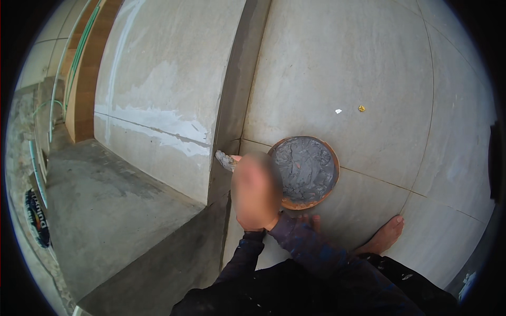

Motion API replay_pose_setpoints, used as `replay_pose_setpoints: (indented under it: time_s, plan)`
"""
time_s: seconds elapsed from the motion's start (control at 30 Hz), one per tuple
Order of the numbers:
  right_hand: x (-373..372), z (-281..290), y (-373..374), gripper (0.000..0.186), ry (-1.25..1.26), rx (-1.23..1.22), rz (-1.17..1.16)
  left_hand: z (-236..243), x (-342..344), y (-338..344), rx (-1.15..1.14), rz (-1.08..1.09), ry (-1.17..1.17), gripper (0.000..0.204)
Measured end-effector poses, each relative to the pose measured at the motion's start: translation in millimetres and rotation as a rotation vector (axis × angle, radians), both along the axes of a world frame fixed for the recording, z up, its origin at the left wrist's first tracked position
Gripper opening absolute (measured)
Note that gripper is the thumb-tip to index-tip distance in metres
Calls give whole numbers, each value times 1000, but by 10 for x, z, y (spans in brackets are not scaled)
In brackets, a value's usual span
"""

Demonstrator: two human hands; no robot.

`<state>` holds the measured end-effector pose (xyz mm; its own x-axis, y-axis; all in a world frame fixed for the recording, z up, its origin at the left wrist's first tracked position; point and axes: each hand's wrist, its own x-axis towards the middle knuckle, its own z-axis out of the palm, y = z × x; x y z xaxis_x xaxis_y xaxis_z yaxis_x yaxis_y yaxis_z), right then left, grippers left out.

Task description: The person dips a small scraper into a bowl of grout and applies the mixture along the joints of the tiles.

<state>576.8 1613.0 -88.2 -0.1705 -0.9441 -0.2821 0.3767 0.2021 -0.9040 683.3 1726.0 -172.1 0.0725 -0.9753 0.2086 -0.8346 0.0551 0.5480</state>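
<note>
1. Grey paste (303, 168) fills a round, shallow basin (311, 205) with an orange-brown rim, standing on the floor just to the right of my hands; its surface is rough and ridged.
2. My right hand (264, 197) and my left hand (247, 220) are close together and overlap in view, both reaching forward from dark sleeves (311, 247). A blur covers most of them, so I cannot tell whether either one is open or closed, or which of them has a grip.
3. A grey-coated lump (225, 160) pokes out ahead and to the left of my hands, near the edge of the tiled block; whether it is a tool tip or bare paste I cannot tell.
4. Left of my hands, a large grey tile (174, 68) carries pale smears (174, 115) along its joint. Below that, nearer me, lies a grey ledge (121, 210).
5. Ahead and to the right of my hands, a white scrap (338, 111) and a yellow scrap (361, 108) lie near each other on the floor tiles (342, 58).
6. My bare right foot (385, 238) is right of my hands, beyond the basin's near side.
</note>
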Motion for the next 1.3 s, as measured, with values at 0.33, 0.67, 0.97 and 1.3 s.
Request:
replay_pose_setpoints:
  time_s: [0.33,0.67,0.97,1.3]
  plan:
    - [-332,-47,-251,39,197,227,-76,66,-54,-38,-17,-32,101,19]
    - [-327,83,-526,38,564,208,93,-22,8,13,-13,-6,153,15]
    - [-72,355,-624,52,643,85,71,-25,75,19,-1,-13,177,14]
    - [52,439,-79,64,449,-141,-145,-213,79,120,-21,32,108,38]
